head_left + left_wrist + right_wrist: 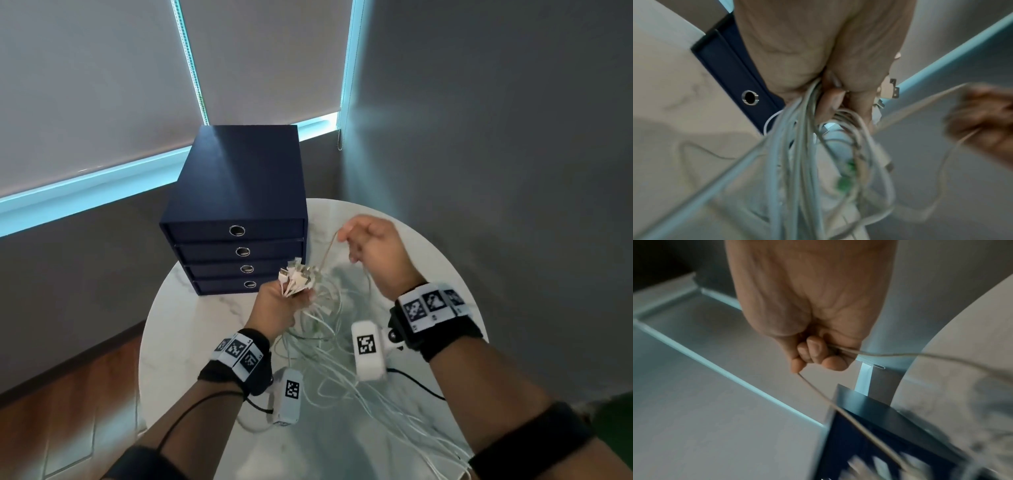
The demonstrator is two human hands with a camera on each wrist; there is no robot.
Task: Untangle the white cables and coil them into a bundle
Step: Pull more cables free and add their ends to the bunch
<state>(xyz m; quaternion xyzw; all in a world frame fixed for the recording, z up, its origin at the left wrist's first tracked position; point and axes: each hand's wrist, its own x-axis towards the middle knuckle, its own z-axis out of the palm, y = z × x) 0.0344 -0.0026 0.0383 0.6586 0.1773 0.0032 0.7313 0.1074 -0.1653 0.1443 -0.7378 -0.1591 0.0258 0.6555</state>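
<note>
Cables [329,346], white, tangled: plug ends bunched in left hand [281,305], fingers clenched round them, loops trailing onto round marble table [191,329]. Right hand [373,253], raised, fingers curled round one strand [900,355]. Blue drawer box [239,212] behind, on table

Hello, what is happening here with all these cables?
A person is sorting tangled white cables over a round marble table. The left hand grips a bunch of them near the connector ends, while the right hand pinches one single cable and holds it up. Most cables lie loose, not yet coiled. A blue drawer box stands behind.
</note>
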